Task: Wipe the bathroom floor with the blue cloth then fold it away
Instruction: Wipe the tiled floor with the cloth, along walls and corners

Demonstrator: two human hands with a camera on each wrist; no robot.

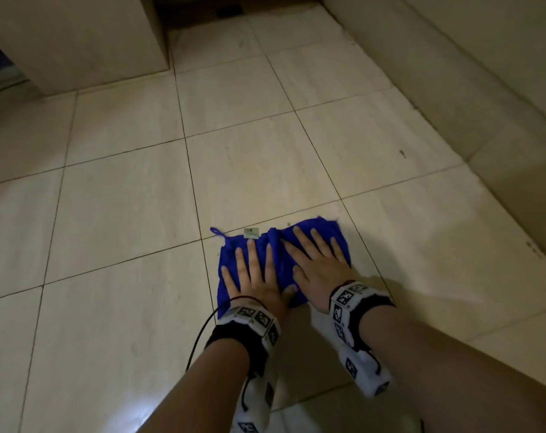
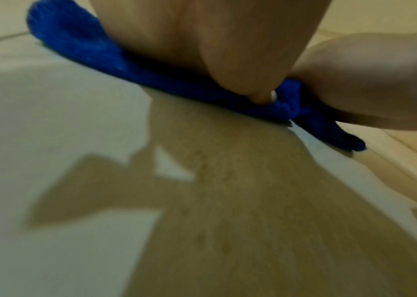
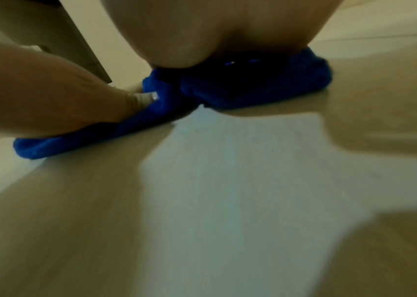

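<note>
The blue cloth point(image 1: 278, 260) lies spread on the beige tiled floor point(image 1: 234, 151), with a small white label point(image 1: 251, 233) and a hanging loop at its far edge. My left hand point(image 1: 256, 276) lies flat on the cloth's left half, fingers straight and spread. Beside it, my right hand point(image 1: 320, 260) presses flat on the right half, fingers splayed. The left wrist view has the palm point(image 2: 202, 40) down on the cloth point(image 2: 80, 44), and my other hand sits at its right. In the right wrist view the palm point(image 3: 202, 30) rests on the bunched cloth point(image 3: 265, 86).
A tiled wall point(image 1: 484, 73) runs along the right side. A low beige cabinet or step point(image 1: 77, 42) stands at the far left, with a dark gap behind it. A black cable point(image 1: 199, 335) trails from my left wrist band. Open floor lies ahead and to the left.
</note>
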